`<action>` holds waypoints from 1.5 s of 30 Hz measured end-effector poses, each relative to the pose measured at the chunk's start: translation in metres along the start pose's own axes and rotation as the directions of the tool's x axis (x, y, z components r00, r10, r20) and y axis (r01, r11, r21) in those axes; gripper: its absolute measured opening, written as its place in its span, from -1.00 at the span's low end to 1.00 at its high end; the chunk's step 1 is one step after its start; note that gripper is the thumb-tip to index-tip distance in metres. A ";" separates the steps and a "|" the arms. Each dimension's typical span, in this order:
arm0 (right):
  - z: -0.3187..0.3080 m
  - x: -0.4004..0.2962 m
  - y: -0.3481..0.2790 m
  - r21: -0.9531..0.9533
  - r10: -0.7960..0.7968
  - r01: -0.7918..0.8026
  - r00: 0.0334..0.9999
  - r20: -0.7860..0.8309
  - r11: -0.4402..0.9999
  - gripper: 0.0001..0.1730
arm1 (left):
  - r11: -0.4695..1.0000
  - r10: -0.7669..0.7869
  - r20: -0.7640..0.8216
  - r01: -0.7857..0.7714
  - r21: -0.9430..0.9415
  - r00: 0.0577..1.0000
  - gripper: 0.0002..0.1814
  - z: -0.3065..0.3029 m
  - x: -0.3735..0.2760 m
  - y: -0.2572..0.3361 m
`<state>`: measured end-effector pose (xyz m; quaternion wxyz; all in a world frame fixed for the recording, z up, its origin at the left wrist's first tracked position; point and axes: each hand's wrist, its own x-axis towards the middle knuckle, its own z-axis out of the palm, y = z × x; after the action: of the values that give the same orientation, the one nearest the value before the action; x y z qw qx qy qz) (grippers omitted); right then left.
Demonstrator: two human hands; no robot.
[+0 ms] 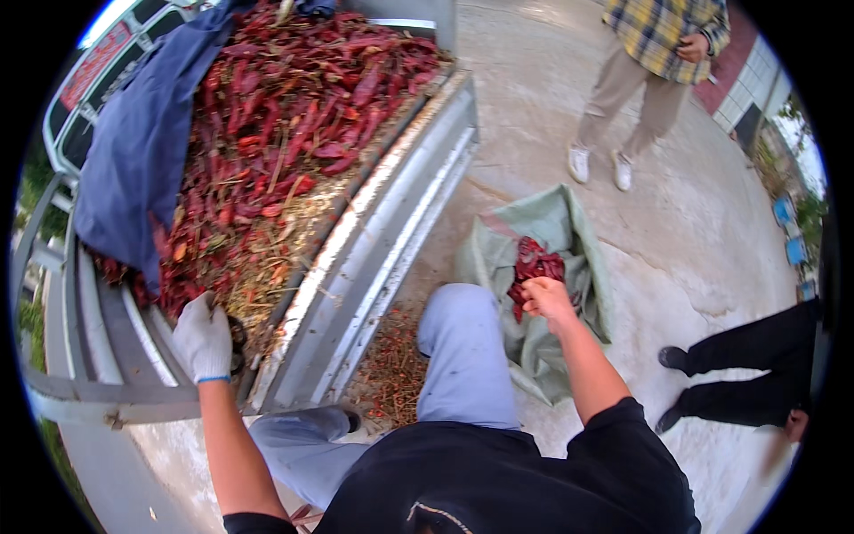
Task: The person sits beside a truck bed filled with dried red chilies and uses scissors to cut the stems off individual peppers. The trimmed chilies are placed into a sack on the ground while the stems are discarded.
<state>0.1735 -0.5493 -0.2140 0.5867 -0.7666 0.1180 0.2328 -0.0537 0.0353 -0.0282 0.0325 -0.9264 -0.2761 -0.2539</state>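
Observation:
My left hand (204,339), in a white knit glove with a blue cuff, is at the near corner of a metal truck bed. Its curled fingers meet the lower edge of a heap of dried red chili peppers (300,113); whether they grip any is hidden. My bare right hand (548,300) is over the mouth of a pale green woven sack (590,267), with fingers bent. Right beside those fingers is a clump of dark red chili peppers (534,260). I cannot tell whether the hand holds them or they lie in the sack.
A blue cloth (143,147) drapes over the heap's left side. The truck's metal side panel (373,267) slants between my hands. Chili scraps and stalks (393,367) litter the concrete. One person in a plaid shirt (660,40) stands beyond the sack; another in black trousers (740,367) stands right.

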 end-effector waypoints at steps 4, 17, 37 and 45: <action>-0.002 0.034 0.054 -0.225 0.021 -0.028 0.999 -0.036 0.974 -0.78 | 0.991 0.013 0.136 0.005 -0.132 0.991 -0.76 0.007 -0.006 0.001; -0.008 0.165 0.119 -0.543 -0.113 -0.103 0.930 -0.349 0.833 -0.69 | 0.971 -0.126 0.196 0.161 -0.178 0.973 -0.70 0.019 -0.021 -0.019; 0.002 0.211 0.113 -0.569 -0.038 -0.168 0.942 -0.332 0.805 -0.71 | 0.936 -0.248 0.222 0.292 -0.194 0.943 -0.67 0.011 -0.022 -0.005; 0.028 0.123 0.035 0.133 -0.155 0.165 0.984 -0.086 0.977 -0.82 | 0.986 -0.134 0.137 0.146 -0.078 0.981 -0.76 0.000 -0.030 0.019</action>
<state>0.2573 -0.5216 -0.3104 0.6510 -0.7387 0.0939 0.1470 -0.0653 0.0045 -0.0408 -0.0446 -0.9199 -0.3306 -0.2060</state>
